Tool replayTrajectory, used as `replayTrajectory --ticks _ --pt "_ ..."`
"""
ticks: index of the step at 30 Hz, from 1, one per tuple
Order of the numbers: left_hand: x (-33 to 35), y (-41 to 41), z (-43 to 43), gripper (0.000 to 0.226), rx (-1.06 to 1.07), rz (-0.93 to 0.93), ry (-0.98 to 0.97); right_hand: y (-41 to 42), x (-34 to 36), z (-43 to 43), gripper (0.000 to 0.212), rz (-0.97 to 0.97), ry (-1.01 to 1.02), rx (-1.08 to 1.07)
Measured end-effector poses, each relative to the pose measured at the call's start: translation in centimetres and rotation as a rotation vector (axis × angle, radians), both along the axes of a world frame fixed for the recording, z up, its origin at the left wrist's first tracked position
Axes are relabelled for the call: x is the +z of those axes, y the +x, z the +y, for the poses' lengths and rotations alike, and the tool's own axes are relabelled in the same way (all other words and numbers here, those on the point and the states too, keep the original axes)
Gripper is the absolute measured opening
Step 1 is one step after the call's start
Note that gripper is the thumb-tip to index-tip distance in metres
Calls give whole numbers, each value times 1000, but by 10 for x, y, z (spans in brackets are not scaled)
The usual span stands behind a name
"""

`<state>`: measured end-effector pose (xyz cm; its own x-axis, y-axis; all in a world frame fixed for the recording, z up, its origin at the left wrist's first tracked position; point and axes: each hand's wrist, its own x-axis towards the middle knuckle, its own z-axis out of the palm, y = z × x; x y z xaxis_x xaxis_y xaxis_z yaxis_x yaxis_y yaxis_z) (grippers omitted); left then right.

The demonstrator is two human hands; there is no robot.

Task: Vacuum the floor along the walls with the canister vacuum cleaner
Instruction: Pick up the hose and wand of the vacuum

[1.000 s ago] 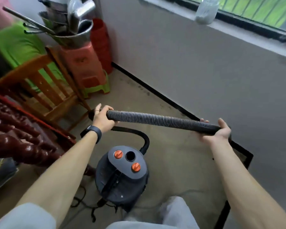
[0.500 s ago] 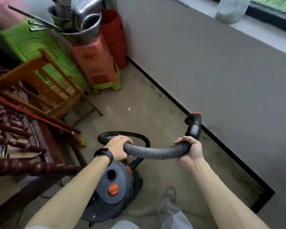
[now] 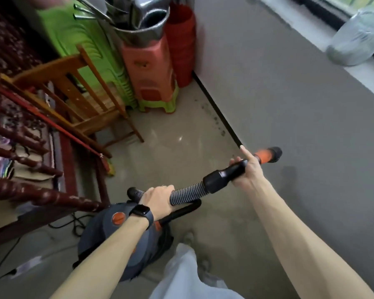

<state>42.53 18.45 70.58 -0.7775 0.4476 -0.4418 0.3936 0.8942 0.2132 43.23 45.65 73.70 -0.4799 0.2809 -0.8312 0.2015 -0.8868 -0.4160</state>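
Head view shows the left hand [image 3: 160,200] wrapped round the ribbed hose [image 3: 187,194] and the right hand [image 3: 249,171] gripping its black handle [image 3: 227,175], orange tip [image 3: 268,155] held up near the wall [image 3: 300,108], the vacuum cleaner [image 3: 115,242] on the floor [image 3: 181,152] under the left arm, its hose joint hidden, so a readying stage, I'd judge, and next the tip must drop to the skirting [image 3: 216,113].

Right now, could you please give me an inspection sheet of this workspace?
Surface: beige floor, dark specks beside the black skirting.
Job's things: canister vacuum on the floor; hose raised, its orange-tipped end in the air.
Clutter: wooden chair, stacked plastic stools with metal pots on top.
Hands: left hand grips the ribbed hose; right hand grips its black cuff.
Cables: black cable on the floor left of the vacuum.
Surroundings: grey wall, jar on the window sill.
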Motion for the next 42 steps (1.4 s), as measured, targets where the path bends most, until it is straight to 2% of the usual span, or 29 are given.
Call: replayTrajectory --ticks 2,4,6,9,13,17,19,22,25,28,30,34,39,42 --pt "-9 -2 -6 21 26 -59 -40 -14 -10 -7 32 -42 35 76" --pt "-13 -9 -2 24 19 -241 -63 -25 -13 -16 32 -4 -34 60" --pt "-12 -25 6 35 25 -469 -41 -37 -2 -22 34 101 -46 179" --pt "-6 -60 23 47 151 -785 211 -64 20 -19 31 224 -19 351" --pt "16 -106 67 41 227 -852 576 -110 44 -9 25 328 26 495" --pt "32 -136 103 28 223 -941 687 -147 40 4 20 361 54 575" --pt "29 -137 112 26 272 -930 696 -155 35 8 21 333 60 601" --pt "11 -137 116 26 397 -730 617 -163 22 13 16 240 84 618" --pt "-16 -146 101 42 409 -434 370 -182 10 22 16 133 215 587" --pt "-29 -149 82 51 399 -306 136 -198 -6 26 26 26 385 575" --pt "-32 -144 79 56 389 -344 68 -200 -20 21 27 17 374 612" --pt "-43 -121 74 59 501 -415 107 -199 -44 10 22 0 329 652" --pt "-62 -93 45 73 687 -447 115 -181 -67 -17 18 77 237 878" --pt "-72 -77 29 70 780 -530 163 -169 -70 -46 16 142 196 990"
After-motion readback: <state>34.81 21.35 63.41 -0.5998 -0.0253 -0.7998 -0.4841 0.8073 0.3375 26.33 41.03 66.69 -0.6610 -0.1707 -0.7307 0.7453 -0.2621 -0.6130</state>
